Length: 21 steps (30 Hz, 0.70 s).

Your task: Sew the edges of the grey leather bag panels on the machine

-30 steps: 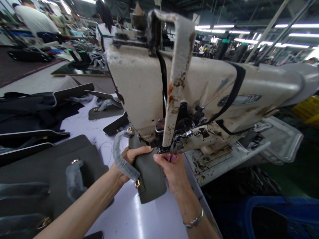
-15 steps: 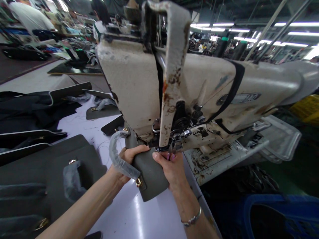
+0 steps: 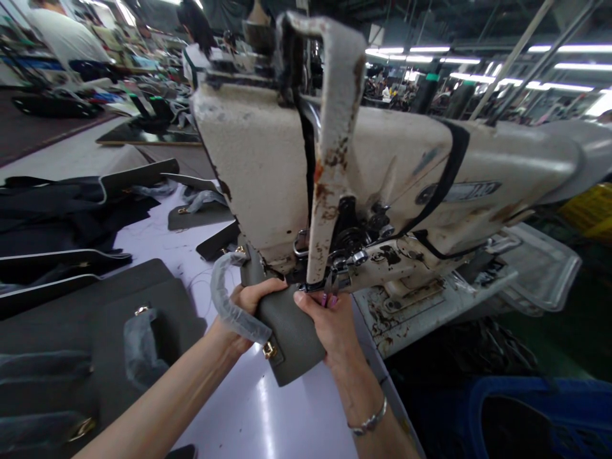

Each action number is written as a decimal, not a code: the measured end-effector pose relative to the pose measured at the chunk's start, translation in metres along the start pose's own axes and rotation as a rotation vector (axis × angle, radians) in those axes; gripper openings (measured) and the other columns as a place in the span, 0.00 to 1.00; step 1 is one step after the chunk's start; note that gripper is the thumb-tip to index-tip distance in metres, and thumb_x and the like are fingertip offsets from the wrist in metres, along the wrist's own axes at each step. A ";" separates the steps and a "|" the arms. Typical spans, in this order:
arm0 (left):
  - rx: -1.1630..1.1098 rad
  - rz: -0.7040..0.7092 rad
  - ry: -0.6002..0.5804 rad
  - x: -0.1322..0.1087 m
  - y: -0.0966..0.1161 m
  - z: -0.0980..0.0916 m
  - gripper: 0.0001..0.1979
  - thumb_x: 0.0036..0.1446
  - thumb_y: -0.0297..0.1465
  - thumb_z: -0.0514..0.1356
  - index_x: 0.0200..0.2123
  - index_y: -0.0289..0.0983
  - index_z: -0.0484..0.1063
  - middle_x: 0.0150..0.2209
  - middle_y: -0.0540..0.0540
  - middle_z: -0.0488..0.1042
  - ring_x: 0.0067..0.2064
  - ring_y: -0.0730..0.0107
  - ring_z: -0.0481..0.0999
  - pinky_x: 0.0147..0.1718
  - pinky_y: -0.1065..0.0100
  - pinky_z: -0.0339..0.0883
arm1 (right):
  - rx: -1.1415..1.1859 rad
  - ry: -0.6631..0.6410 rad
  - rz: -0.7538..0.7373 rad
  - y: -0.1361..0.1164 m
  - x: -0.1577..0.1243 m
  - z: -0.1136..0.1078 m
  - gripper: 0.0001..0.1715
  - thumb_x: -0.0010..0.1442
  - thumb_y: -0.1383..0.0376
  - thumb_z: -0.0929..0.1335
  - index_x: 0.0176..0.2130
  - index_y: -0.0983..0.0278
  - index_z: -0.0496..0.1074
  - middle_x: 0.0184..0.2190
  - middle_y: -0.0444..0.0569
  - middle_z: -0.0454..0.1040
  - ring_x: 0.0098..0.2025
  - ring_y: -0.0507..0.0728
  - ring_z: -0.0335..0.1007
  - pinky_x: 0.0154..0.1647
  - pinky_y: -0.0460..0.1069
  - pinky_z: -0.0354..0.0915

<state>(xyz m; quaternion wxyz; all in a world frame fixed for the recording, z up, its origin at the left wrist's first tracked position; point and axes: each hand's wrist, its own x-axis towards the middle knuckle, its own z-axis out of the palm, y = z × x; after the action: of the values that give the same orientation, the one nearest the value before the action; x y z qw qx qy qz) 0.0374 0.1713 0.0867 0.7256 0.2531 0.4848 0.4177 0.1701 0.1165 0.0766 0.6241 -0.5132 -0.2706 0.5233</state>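
Note:
A dark olive-grey bag flap [image 3: 299, 341] lies under the needle area of a worn cream sewing machine [image 3: 258, 166]. On the flap is a curved handle [image 3: 227, 299] wrapped in clear plastic, with gold fittings at its ends. My left hand [image 3: 243, 309] reaches through beneath the handle and grips the flap's left side, thumb pointing at the presser foot. My right hand [image 3: 335, 325] pinches the flap's right edge, thumb on top. Small thread snips [image 3: 329, 296] with pink on the handles are tucked in that same hand. The flap's far part is hidden behind the machine head.
More grey bag panels [image 3: 109, 293] with wrapped handles lie on the white tabletop [image 3: 239, 414] at left, with black pieces [image 3: 57, 220] behind. A clear plastic bin [image 3: 540, 268] and a blue basket [image 3: 478, 395] stand at right. Other people are in the background.
The whole view has shifted very slightly. Both hands keep their hold on the flap, which stays in nearly the same place under the machine.

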 end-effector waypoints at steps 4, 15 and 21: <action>0.023 0.019 -0.005 0.001 -0.003 -0.002 0.16 0.46 0.26 0.71 0.41 0.29 0.80 0.33 0.36 0.82 0.31 0.52 0.82 0.32 0.59 0.80 | 0.009 -0.009 0.009 0.001 0.001 0.000 0.11 0.46 0.62 0.76 0.24 0.65 0.73 0.26 0.46 0.75 0.28 0.54 0.67 0.33 0.49 0.65; -0.019 -0.070 -0.009 -0.009 -0.002 -0.003 0.16 0.46 0.24 0.72 0.41 0.28 0.81 0.36 0.30 0.82 0.30 0.50 0.82 0.30 0.56 0.81 | -0.489 -0.236 -0.168 -0.014 -0.008 -0.022 0.26 0.60 0.57 0.69 0.17 0.63 0.60 0.16 0.39 0.55 0.21 0.49 0.49 0.24 0.47 0.45; -0.161 0.033 0.156 -0.027 -0.021 0.021 0.11 0.52 0.21 0.67 0.41 0.29 0.80 0.42 0.36 0.82 0.35 0.57 0.83 0.34 0.64 0.82 | -0.585 -0.357 -0.137 -0.034 0.010 -0.044 0.21 0.58 0.60 0.71 0.17 0.63 0.68 0.16 0.40 0.60 0.21 0.49 0.51 0.24 0.46 0.46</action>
<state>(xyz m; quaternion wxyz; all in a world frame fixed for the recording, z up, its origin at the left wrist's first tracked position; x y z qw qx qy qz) 0.0592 0.1383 0.0924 0.6965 0.1686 0.5004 0.4859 0.2246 0.1126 0.0917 0.4271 -0.5513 -0.5478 0.4620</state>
